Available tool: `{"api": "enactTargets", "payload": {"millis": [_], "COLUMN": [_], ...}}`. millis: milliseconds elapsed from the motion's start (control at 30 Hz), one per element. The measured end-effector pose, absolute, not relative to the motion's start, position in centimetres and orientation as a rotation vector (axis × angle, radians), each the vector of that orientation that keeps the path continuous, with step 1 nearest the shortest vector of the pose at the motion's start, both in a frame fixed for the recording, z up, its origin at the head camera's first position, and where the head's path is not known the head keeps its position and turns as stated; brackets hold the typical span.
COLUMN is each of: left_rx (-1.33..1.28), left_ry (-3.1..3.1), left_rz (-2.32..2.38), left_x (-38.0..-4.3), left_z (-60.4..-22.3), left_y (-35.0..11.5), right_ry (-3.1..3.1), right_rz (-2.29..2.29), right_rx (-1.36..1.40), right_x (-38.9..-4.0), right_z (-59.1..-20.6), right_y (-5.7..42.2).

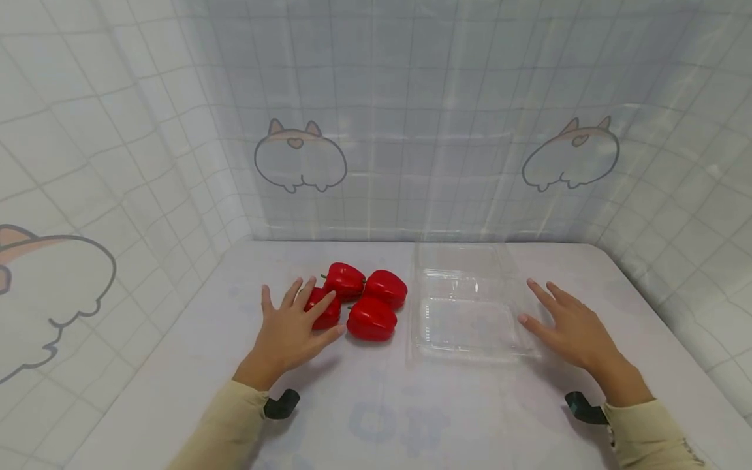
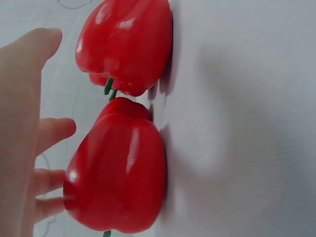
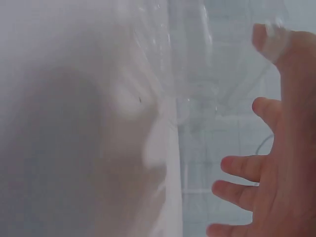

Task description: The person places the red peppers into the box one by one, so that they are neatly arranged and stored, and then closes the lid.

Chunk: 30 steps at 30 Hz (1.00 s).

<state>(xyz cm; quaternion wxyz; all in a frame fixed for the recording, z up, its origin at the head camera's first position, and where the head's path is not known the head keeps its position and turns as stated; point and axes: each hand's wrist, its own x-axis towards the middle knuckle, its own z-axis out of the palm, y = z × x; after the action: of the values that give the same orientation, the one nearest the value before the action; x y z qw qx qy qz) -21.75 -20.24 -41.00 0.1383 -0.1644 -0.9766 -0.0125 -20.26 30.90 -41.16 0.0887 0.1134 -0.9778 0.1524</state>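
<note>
Several red bell peppers lie grouped left of the table's middle. In the head view my left hand (image 1: pixel 290 333), fingers spread, hovers over the leftmost bell pepper (image 1: pixel 326 312) and partly hides it. The nearest bell pepper (image 1: pixel 372 319) lies just right of my left thumb. In the left wrist view a glossy bell pepper (image 2: pixel 118 173) with a green stem sits close to the fingertips; whether they touch it I cannot tell. A clear plastic container (image 1: pixel 464 323) with its lid laid back stands right of the peppers. Beside its right edge my right hand (image 1: pixel 572 329) is held with extended fingers, holding nothing.
A white table (image 1: pixel 376 418) carries everything. Grid-patterned curtains (image 1: pixel 411 130) with cartoon animal drawings enclose the back and both sides. Dark wrist-mounted pieces (image 1: pixel 282 405) stick out below both hands. Two more bell peppers (image 1: pixel 386 288) rest behind the front ones.
</note>
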Motion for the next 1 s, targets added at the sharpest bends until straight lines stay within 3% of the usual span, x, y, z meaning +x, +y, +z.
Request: {"api": "enactTargets", "payload": {"millis": [500,1000], "left_rx": [-0.465,-0.35], "left_ry": [-2.65,-2.563], "left_rz": [-0.144,-0.345], "left_x": [-21.4,-22.1], "left_z": [-41.6,-43.1], "left_y": [-20.3,-20.9], "right_ry": [-2.788,-2.751], "right_rz": [1.073,1.197], "right_rx": [0.364,0.344], "right_x": [-19.8,-19.8], "right_z": [-42.4,-43.8], "right_y": [29.9,30.2]}}
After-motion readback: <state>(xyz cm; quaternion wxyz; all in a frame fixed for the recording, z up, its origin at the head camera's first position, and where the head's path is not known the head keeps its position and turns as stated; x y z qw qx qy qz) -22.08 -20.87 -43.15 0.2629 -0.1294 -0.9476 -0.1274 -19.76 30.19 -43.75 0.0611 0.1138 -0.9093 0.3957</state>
